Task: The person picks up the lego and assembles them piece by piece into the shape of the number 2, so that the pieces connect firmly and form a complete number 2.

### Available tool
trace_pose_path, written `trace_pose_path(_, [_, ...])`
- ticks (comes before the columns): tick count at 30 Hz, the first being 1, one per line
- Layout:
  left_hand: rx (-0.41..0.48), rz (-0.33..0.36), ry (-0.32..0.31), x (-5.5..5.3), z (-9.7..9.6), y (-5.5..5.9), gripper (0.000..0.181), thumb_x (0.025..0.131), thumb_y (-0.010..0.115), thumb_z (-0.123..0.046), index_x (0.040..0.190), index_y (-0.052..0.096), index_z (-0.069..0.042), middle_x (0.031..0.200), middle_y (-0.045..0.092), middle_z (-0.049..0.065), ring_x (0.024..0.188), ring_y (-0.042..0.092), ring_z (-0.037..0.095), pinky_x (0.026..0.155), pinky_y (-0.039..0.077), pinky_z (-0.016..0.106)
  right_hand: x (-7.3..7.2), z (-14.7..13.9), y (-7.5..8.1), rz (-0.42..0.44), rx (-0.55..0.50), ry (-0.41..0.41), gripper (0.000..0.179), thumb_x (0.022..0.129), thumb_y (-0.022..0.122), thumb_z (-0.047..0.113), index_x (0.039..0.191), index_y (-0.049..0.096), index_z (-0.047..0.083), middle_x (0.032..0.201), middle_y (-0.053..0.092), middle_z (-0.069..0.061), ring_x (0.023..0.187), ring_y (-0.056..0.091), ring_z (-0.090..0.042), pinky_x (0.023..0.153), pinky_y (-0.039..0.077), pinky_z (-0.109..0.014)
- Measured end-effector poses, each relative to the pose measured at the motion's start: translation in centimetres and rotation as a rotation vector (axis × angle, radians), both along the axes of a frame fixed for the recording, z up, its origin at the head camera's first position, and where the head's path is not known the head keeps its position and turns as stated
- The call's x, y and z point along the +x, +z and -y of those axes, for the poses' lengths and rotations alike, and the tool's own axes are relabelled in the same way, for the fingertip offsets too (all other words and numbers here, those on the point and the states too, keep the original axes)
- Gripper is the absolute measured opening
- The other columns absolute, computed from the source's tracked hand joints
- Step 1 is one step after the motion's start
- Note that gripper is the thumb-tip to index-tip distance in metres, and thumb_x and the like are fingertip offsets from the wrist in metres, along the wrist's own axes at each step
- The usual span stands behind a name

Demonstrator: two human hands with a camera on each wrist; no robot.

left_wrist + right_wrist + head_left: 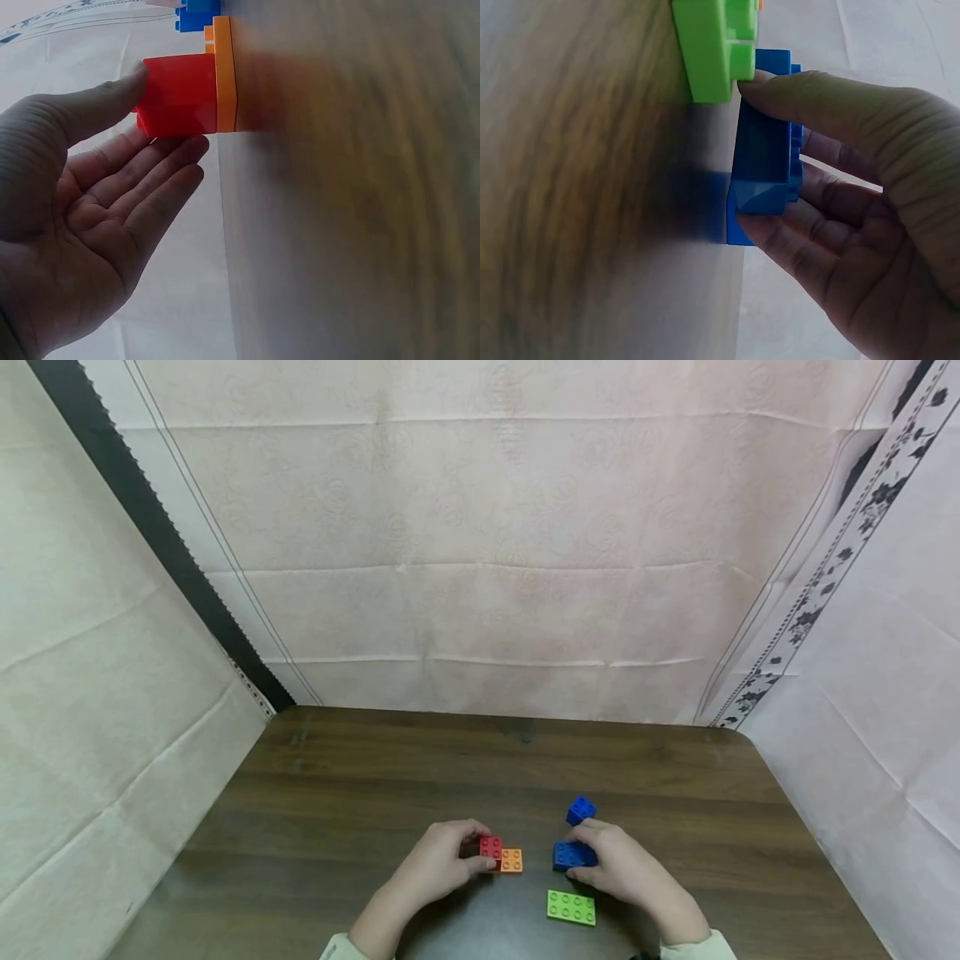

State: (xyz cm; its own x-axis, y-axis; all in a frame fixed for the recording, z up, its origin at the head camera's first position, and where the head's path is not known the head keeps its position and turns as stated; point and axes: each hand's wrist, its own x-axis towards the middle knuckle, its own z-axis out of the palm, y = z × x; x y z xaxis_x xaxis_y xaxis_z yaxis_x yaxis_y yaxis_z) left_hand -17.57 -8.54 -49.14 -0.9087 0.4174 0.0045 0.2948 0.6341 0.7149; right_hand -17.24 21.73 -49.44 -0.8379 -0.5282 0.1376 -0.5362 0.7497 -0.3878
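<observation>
Thumb and fingers of my left hand [444,862] pinch a red building block [491,844], which sits on the left part of a flat orange block [512,861]. In the left wrist view the orange block [226,75] lies close to the tabletop under the red one [180,97]. My right hand [621,863] grips a longer blue block [568,856] by its sides, thumb nearest me. A smaller blue block [581,810] lies just beyond those fingers. Nearer to me, below the right thumb, lies a lime-green block [571,907] with its studs up.
The dark wooden table [337,793] carries all the blocks near its front middle. Pale cloth hangs behind it [480,527] and along both sides. The far table edge is well beyond the hands.
</observation>
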Motion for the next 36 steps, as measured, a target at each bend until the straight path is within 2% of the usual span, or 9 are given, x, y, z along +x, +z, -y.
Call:
trace_pose_path(9, [0.011,0.028,0.009,0.0,-0.1,-0.1,0.025,0.087,0.081,-0.029,0.108,0.073,-0.019,0.097,0.069,-0.012,0.09,0.065,0.008,0.078,0.054,0.035,0.1,0.4,0.4,0.066,-0.027,-0.005,0.037,0.085,0.083,0.024,0.116,0.069,0.01,0.117,0.068,-0.008,0.109,0.064,-0.028,0.087,0.055,-0.047])
trace_pose_path(13, [0.016,0.038,0.016,-0.1,-0.2,-0.1,0.024,0.086,0.081,-0.029,0.107,0.073,-0.019,0.096,0.069,-0.011,0.088,0.065,0.007,0.078,0.055,0.034,0.1,0.8,0.5,0.064,-0.042,-0.014,0.036,0.086,0.082,0.025,0.117,0.069,0.012,0.118,0.067,-0.006,0.11,0.064,-0.028,0.088,0.054,-0.049])
trace_pose_path(28, [0.018,0.044,0.037,0.0,-0.4,-0.1,0.022,0.086,0.082,-0.024,0.105,0.074,-0.018,0.094,0.07,-0.01,0.086,0.065,0.006,0.075,0.055,0.033,0.1,1.7,0.7,0.069,-0.068,-0.01,0.034,0.088,0.08,0.03,0.117,0.068,0.016,0.11,0.064,0.006,0.1,0.063,-0.013,0.082,0.056,-0.04])
trace_pose_path(36, [0.025,0.026,0.045,-0.1,-0.5,-0.1,0.021,0.085,0.083,-0.025,0.102,0.074,-0.019,0.09,0.069,-0.011,0.083,0.065,0.005,0.074,0.055,0.032,0.0,2.5,1.4,0.012,-0.124,0.027,0.034,0.089,0.08,0.03,0.117,0.069,0.017,0.11,0.065,0.008,0.098,0.063,-0.011,0.08,0.057,-0.037])
